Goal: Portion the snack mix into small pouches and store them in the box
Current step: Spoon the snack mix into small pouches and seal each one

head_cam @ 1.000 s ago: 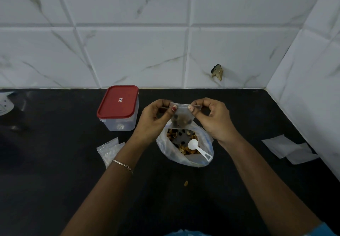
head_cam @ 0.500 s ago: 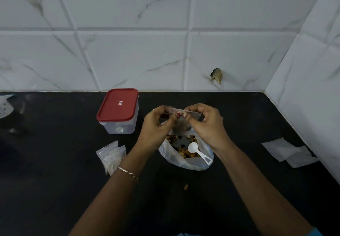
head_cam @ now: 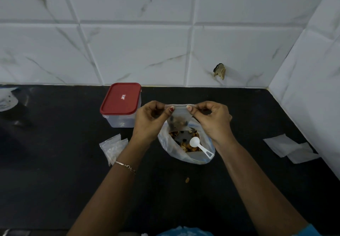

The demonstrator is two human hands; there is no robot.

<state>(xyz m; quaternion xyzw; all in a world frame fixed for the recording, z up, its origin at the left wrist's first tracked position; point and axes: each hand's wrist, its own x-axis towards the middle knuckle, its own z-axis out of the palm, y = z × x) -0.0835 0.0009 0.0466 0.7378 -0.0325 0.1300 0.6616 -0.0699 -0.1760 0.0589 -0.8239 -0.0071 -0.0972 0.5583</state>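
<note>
Faced a black counter (head_cam: pixel 55 180) below white marbled tiles (head_cam: pixel 128 51). Pinched the pouch (head_cam: pixel 179 119) by its top edge with left hand (head_cam: pixel 150 119) and right hand (head_cam: pixel 211 119), one at either end. Held it, part filled, just above the open bag (head_cam: pixel 184 155), mid-counter. Had the lidded box (head_cam: pixel 120 105) near the back edge.

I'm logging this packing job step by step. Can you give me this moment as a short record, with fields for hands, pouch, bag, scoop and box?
left grip: pinches small pouch's top edge, left end
right grip: pinches same edge, right end
small pouch: partly filled with mix, held above big bag
big bag: open on counter, mix inside
scoop: white, lying in big bag
box: red lid on, behind left grip
spare pouches: on counter by left wrist
</note>
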